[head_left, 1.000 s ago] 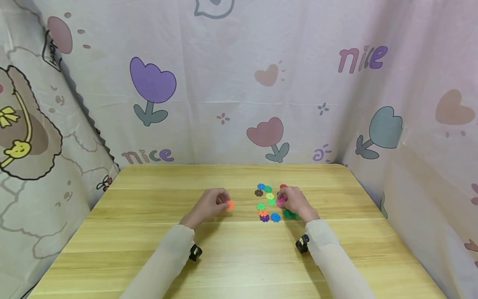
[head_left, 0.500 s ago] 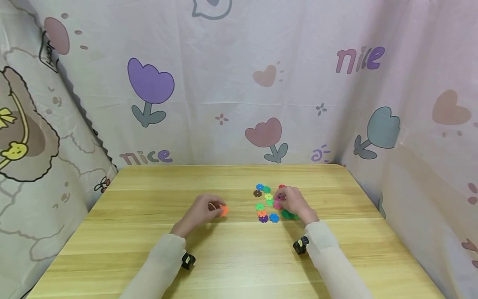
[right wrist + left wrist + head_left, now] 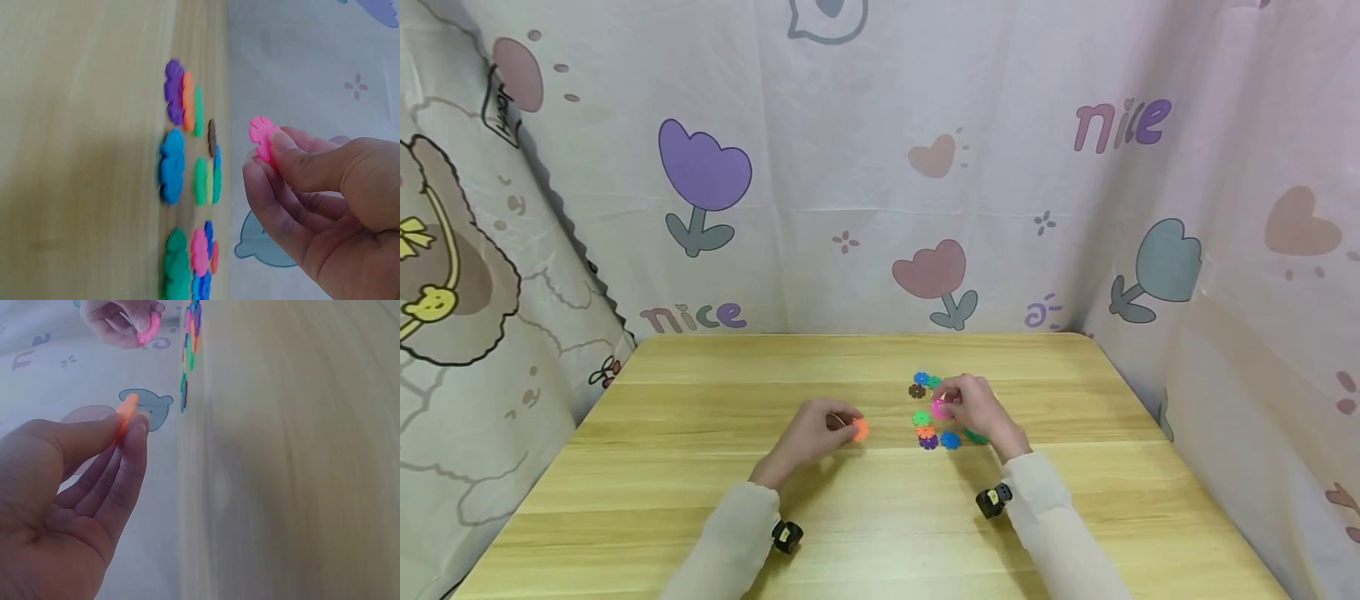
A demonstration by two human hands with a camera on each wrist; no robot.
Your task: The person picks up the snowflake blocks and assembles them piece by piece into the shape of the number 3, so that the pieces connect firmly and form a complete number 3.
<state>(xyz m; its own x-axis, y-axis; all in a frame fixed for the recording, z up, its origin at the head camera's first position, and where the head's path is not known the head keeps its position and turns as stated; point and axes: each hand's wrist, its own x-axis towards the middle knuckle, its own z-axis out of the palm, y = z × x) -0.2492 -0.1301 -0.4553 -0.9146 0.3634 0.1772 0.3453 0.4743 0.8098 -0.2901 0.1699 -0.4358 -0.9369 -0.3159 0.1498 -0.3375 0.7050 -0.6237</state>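
Between thumb and fingers my left hand (image 3: 815, 431) pinches an orange flower-shaped plastic disc (image 3: 127, 410), held above the table left of the other discs. My right hand (image 3: 976, 406) pinches a pink flower-shaped disc (image 3: 261, 138) by its edge, raised over the scattered pieces. The two held discs are apart, facing each other across a gap. Below the right hand lie several flower discs, among them a purple one (image 3: 175, 92), a blue one (image 3: 172, 166) and a dark green one (image 3: 177, 265). In the head view the right hand hides some of them.
Both hands are over a wooden table (image 3: 880, 525). A brown disc (image 3: 917, 391) lies toward the back of the scatter, and a light green disc (image 3: 921, 418) nearer the front. A printed curtain (image 3: 820, 167) hangs behind the table and along both sides.
My right hand has lifted the pink disc off the scatter and moved it left. The left hand, still pinching the orange disc, dipped left and toward me, then came slightly back right.
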